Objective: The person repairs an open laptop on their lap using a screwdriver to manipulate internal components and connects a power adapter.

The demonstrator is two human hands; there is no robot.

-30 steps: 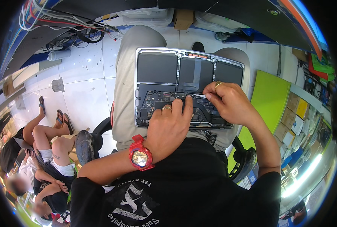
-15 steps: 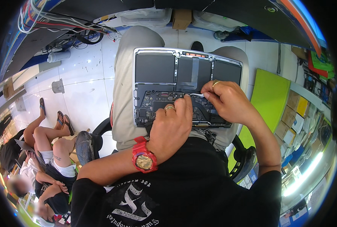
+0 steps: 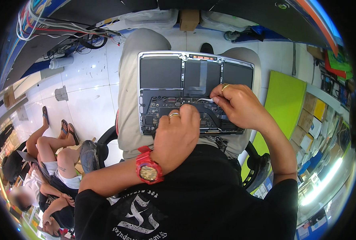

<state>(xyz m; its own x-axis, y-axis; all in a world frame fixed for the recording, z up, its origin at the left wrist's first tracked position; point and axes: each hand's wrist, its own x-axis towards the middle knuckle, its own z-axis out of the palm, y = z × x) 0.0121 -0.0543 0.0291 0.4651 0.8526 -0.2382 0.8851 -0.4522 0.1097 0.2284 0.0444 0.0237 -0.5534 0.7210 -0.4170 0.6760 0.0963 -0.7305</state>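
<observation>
An opened laptop [image 3: 162, 72] lies bottom-up across my lap, its dark battery cells and circuit board exposed. My left hand [image 3: 176, 138], with a ring and a red wristwatch, rests curled on the near edge of the board and presses down there. My right hand [image 3: 236, 106], also ringed, pinches a thin white flat cable [image 3: 202, 100] at the middle of the board, fingertips closed on it. What lies under my left fingers is hidden.
I sit on a black office chair [image 3: 254, 172] over a white tiled floor [image 3: 86, 92]. A person [image 3: 50, 160] sits on the floor at lower left. A lime green panel [image 3: 282, 104] stands to the right, shelves of boxes beyond it. Loose cables [image 3: 66, 32] trail at upper left.
My right hand has shifted slightly left and down along the board, fingers now pinched on the white cable. My left hand stays on the near edge, barely moved.
</observation>
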